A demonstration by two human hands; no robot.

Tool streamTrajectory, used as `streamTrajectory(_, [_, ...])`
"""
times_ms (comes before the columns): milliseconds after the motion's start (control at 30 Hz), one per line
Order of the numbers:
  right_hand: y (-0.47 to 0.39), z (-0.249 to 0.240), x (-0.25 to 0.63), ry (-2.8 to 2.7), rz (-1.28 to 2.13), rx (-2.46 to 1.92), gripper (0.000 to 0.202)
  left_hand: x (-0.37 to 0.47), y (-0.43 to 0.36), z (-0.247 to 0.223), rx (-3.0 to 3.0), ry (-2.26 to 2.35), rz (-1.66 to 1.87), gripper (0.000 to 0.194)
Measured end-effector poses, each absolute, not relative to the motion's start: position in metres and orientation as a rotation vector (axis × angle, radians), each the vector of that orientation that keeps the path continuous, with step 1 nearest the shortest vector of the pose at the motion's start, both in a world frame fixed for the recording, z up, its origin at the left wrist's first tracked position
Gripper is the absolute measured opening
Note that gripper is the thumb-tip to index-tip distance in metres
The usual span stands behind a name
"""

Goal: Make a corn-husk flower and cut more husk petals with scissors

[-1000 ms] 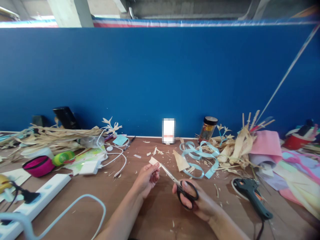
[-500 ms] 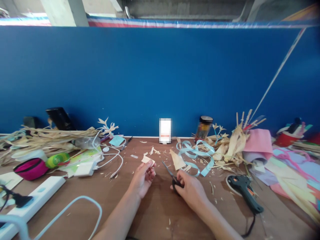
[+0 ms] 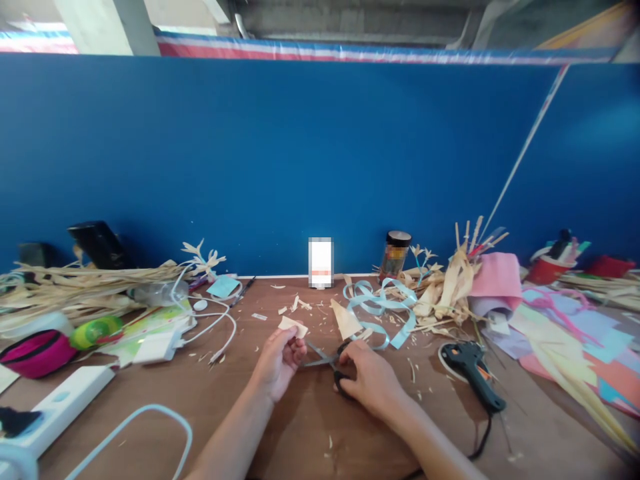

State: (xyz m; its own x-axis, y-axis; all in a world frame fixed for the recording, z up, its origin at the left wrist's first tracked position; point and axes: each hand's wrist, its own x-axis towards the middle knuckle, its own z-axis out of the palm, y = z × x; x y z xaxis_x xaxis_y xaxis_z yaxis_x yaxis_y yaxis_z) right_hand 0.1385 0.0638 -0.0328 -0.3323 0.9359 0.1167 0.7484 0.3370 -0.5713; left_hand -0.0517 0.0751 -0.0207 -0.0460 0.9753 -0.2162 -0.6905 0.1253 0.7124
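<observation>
Between the thumb and fingers of my left hand (image 3: 280, 360) is a small piece of pale dried husk (image 3: 294, 325). My right hand (image 3: 373, 373) has its fingers through the black handles of a pair of scissors (image 3: 323, 361). Their blades are spread and point left, the tips close to my left fingers and just below the husk piece. A larger pale husk piece (image 3: 344, 320) lies on the table beyond my right hand, beside a curled light blue ribbon (image 3: 377, 303). Small husk scraps (image 3: 300, 303) are scattered behind my left hand.
At the right lies a glue gun (image 3: 473, 377) with its cord. Husk bundles (image 3: 445, 293), coloured paper sheets (image 3: 575, 327) and a dark-lidded jar (image 3: 395, 257) stand or lie nearby. A power strip (image 3: 60, 413), white cables and a pink pouch (image 3: 40, 353) occupy the left. A blue partition (image 3: 320, 147) rises behind.
The scissors have opened, and their blades have come nearer my left fingers. My right hand has shifted left. The whole view has turned slightly to the right.
</observation>
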Motion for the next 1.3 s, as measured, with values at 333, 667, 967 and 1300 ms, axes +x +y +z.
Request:
streamTrajectory(333, [0.057, -0.024, 0.141, -2.342, 0.638, -1.340, 0.032, -0.043, 0.072, -0.030, 0.677, 0.916, 1.407, 0.022])
streamTrajectory(667, [0.063, -0.038, 0.134, -2.144, 0.767, -1.551, 0.021, -0.042, 0.070, -0.032, 0.892, 1.083, 1.414, 0.021])
streamTrajectory(967, [0.064, -0.040, 0.132, -2.072, 0.532, -1.597, 0.010, -0.031, 0.057, -0.019, 1.371, 1.251, 1.442, 0.013])
streamTrajectory(1300, [0.061, -0.030, 0.131, -2.226, 0.520, -1.448, 0.005, -0.018, 0.053, -0.030, 1.458, 1.115, 1.169, 0.014])
